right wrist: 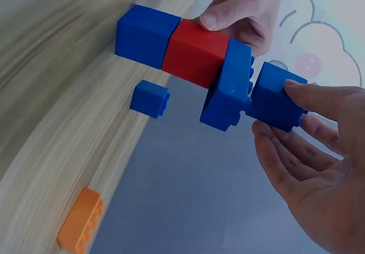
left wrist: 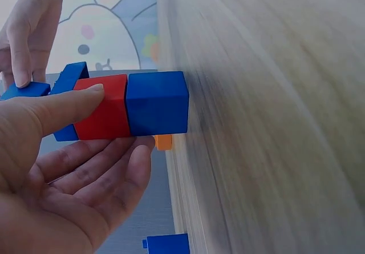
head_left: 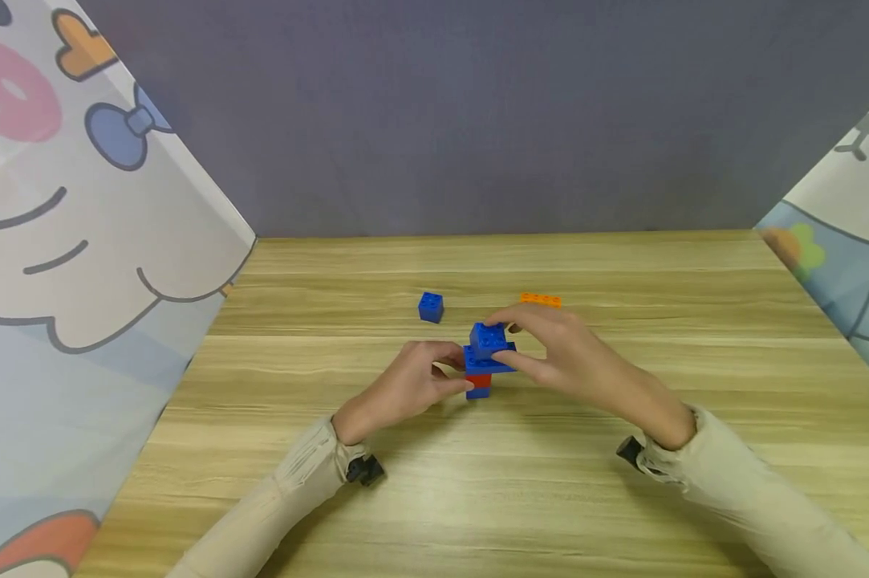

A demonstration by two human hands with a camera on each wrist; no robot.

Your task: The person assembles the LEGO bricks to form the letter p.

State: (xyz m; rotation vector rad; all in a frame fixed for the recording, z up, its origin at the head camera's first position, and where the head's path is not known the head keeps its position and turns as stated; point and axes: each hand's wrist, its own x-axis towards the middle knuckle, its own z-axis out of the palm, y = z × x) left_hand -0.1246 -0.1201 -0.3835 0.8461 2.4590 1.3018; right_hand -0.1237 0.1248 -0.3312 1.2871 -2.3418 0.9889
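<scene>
A small tower of toy building bricks stands on the table: a blue brick (left wrist: 158, 103) at the bottom, a red brick (left wrist: 101, 108) on it, then a long flat blue brick (right wrist: 227, 85) lying across the top. My left hand (head_left: 416, 377) holds the tower from the left, its thumb on the red brick. Between thumb and fingers, my right hand (head_left: 560, 345) pinches a square blue brick (right wrist: 278, 97) just above the long brick's studs. In the right wrist view that brick looks slightly tilted; whether its edge touches the studs is hard to tell.
Behind the tower, to the left, another square blue brick (head_left: 430, 307) sits on the wooden table (head_left: 318, 281). An orange studded brick (head_left: 541, 299) lies behind my right hand. A grey panel (head_left: 477, 120) rises at the table's back edge, with cartoon-printed sheets at both sides.
</scene>
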